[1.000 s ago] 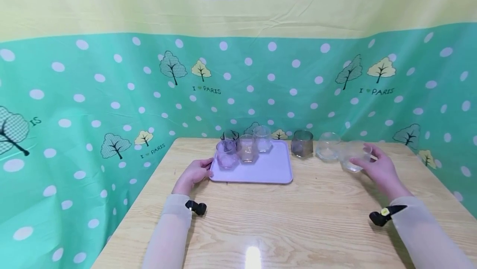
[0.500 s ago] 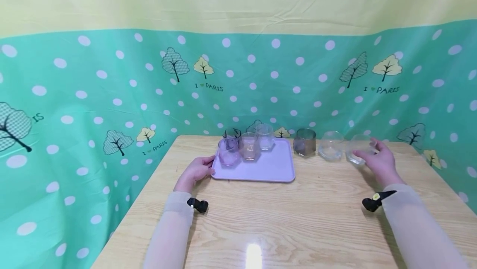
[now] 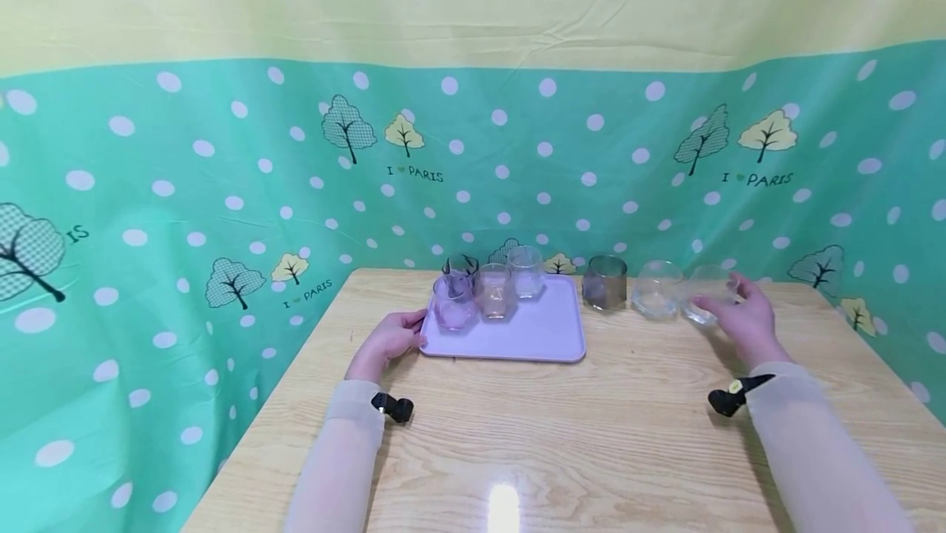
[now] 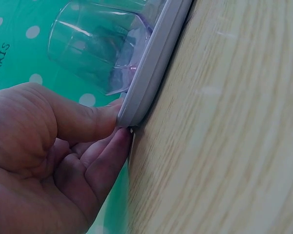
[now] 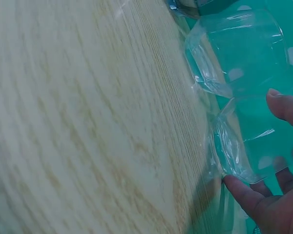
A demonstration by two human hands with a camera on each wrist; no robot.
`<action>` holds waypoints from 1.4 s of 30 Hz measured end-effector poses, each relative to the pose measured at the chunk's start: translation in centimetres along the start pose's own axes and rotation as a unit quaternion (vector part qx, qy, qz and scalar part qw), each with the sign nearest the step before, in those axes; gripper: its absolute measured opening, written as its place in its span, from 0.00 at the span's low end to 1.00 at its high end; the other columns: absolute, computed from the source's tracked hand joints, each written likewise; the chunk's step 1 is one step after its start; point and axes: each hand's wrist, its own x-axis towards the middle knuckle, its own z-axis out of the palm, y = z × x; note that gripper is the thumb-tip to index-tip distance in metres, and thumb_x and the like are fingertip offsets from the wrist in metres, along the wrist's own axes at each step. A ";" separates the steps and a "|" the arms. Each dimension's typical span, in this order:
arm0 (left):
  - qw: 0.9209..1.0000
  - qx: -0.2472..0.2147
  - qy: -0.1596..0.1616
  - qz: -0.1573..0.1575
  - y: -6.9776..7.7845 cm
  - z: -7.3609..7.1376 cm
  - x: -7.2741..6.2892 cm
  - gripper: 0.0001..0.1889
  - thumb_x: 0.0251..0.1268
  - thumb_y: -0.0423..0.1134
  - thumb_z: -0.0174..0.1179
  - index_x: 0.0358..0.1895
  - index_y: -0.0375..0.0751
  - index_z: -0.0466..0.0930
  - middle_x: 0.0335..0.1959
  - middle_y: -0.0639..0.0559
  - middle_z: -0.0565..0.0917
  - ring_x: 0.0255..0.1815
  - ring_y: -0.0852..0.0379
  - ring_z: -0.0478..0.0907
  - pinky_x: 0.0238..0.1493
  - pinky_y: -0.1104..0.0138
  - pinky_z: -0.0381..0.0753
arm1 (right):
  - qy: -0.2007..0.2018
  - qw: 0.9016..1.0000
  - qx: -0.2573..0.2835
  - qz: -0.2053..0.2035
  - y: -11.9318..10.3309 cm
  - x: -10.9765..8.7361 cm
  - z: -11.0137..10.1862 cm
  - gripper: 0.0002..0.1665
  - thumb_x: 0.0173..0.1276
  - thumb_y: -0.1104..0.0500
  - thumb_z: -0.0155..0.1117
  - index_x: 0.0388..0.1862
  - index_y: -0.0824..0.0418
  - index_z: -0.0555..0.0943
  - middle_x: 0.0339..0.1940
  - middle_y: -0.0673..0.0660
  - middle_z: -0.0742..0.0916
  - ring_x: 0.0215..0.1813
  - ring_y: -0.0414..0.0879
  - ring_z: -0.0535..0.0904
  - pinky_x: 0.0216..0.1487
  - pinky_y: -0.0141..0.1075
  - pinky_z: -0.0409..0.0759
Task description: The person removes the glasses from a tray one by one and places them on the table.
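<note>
My left hand [image 3: 390, 340] pinches the left edge of a pale purple tray [image 3: 543, 336]; in the left wrist view, the thumb lies on top of the rim and a finger is beneath. On the tray's left half stand a purple-tinted glass [image 3: 453, 311], an amber-tinted glass [image 3: 493, 295] and a clear glass [image 3: 525, 274], with a darker glass [image 3: 461, 267] partly hidden behind. My right hand [image 3: 746, 319] grips another clear glass [image 5: 256, 141] at the right, thumb and fingers around its sides. It stands close beside a second clear glass [image 5: 241, 53].
A smoky grey glass [image 3: 604, 282] stands between the tray and the clear glasses, in the row near the back edge of the wooden table [image 3: 576, 434]. Just behind the table hangs a green dotted curtain [image 3: 547, 188].
My right hand has moved its clear glass back, level with the row, and then slightly left toward the neighbouring clear glass. The left hand keeps its hold on the tray.
</note>
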 end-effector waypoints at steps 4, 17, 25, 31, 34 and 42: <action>1.000 -0.006 -0.002 0.001 0.0 0.0 0.0 0.36 0.65 0.24 0.66 0.78 0.34 0.69 0.75 0.37 0.74 0.81 0.40 0.64 0.82 0.49 0.61 | -0.001 1.000 -0.006 -0.001 0.1 -0.1 -0.1 0.63 0.76 0.40 0.69 0.91 0.57 0.38 0.90 0.66 0.43 0.85 0.76 0.48 0.79 0.68 0.60; 1.000 0.002 -0.002 -0.001 0.1 0.0 -0.1 0.36 0.66 0.24 0.66 0.79 0.33 0.69 0.75 0.37 0.75 0.81 0.40 0.64 0.82 0.49 0.60 | -0.033 0.999 0.002 -0.006 1.0 0.0 -1.3 0.66 0.74 0.40 0.72 0.91 0.54 0.36 0.90 0.66 0.42 0.85 0.74 0.45 0.78 0.68 0.63; 1.000 0.004 0.001 -0.009 0.0 0.0 0.1 0.37 0.66 0.25 0.66 0.79 0.37 0.69 0.75 0.39 0.75 0.82 0.40 0.62 0.83 0.49 0.58 | -0.046 0.998 -0.026 -0.017 1.3 0.3 -1.7 0.66 0.74 0.39 0.72 0.90 0.56 0.37 0.90 0.67 0.46 0.84 0.76 0.51 0.72 0.56 0.77; 1.000 0.003 -0.001 -0.011 0.2 -0.2 0.0 0.36 0.67 0.25 0.65 0.80 0.36 0.68 0.76 0.39 0.74 0.83 0.40 0.60 0.83 0.48 0.57 | -0.049 0.998 -0.029 -0.023 1.2 0.4 -1.7 0.65 0.75 0.42 0.71 0.90 0.57 0.38 0.89 0.69 0.47 0.82 0.77 0.53 0.57 0.36 0.87; 1.000 0.002 0.000 -0.011 0.1 -0.2 0.0 0.37 0.66 0.24 0.65 0.79 0.36 0.69 0.75 0.39 0.74 0.83 0.41 0.61 0.83 0.49 0.57 | -0.049 0.998 -0.030 -0.024 1.2 0.5 -1.6 0.64 0.76 0.43 0.71 0.90 0.56 0.38 0.90 0.69 0.47 0.83 0.77 0.53 0.64 0.43 0.85; 1.000 0.006 -0.001 -0.001 0.0 -0.1 0.0 0.37 0.66 0.24 0.66 0.79 0.36 0.69 0.74 0.38 0.76 0.82 0.40 0.62 0.83 0.48 0.58 | -0.050 0.998 -0.019 -0.023 1.5 0.2 -1.6 0.64 0.76 0.42 0.70 0.90 0.54 0.36 0.90 0.67 0.43 0.85 0.76 0.45 0.75 0.65 0.69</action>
